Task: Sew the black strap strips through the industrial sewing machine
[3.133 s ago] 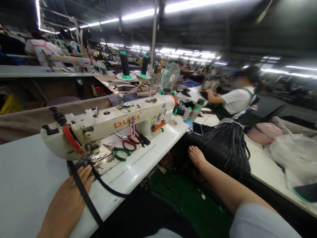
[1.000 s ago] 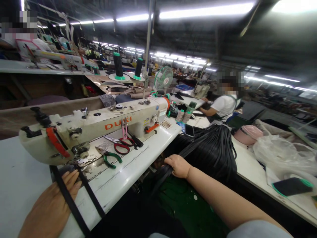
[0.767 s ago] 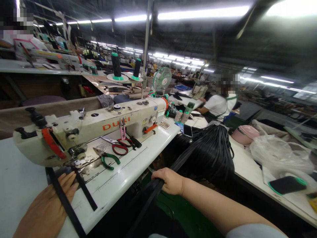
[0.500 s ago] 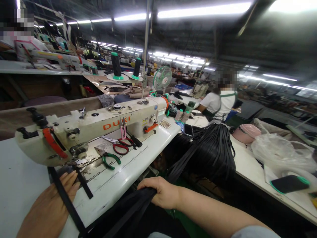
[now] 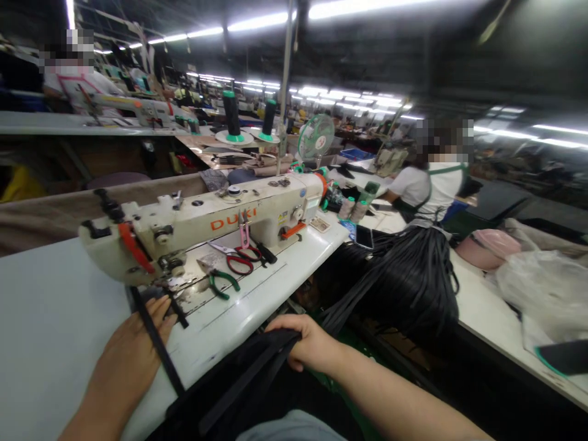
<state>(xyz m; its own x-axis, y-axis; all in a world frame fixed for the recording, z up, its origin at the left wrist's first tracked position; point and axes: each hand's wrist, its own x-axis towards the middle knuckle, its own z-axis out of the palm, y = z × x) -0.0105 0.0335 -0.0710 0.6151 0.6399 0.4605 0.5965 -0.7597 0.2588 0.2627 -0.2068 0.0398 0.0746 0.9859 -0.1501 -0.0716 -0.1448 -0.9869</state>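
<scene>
The left hand point(image 5: 128, 349) lies open on the white table point(image 5: 59, 318), fingers point(image 5: 156, 312) spread and almost flat, just in front of the presser foot point(image 5: 172, 272) of a cream DUKI sewing machine point(image 5: 215, 220). A black strap point(image 5: 154, 346) runs from near the foot across those fingers and on toward the table's front edge, with a short black end beside it by the foot. The right hand point(image 5: 312, 346) is beyond the table's corner, its fingers point(image 5: 287, 324) curled tightly around several black straps point(image 5: 261, 367) that droop down toward the person's lap, where they blur into a dark mass. Behind that hand sits a large bundle of black straps point(image 5: 413, 282), gathered at the top, with loose strands trailing toward the right hand. On the machine's table lie red-handled scissors point(image 5: 239, 264), green-handled pliers point(image 5: 223, 283) and pink-handled snips point(image 5: 244, 236). A phone point(image 5: 364, 236) lies beyond them, near two thread spools point(image 5: 351, 209). To the right are a pink bag point(image 5: 489, 248) and a clear plastic bag point(image 5: 546, 288). A co-worker point(image 5: 427, 190) in a white shirt and green apron sits at the next machine.
</scene>
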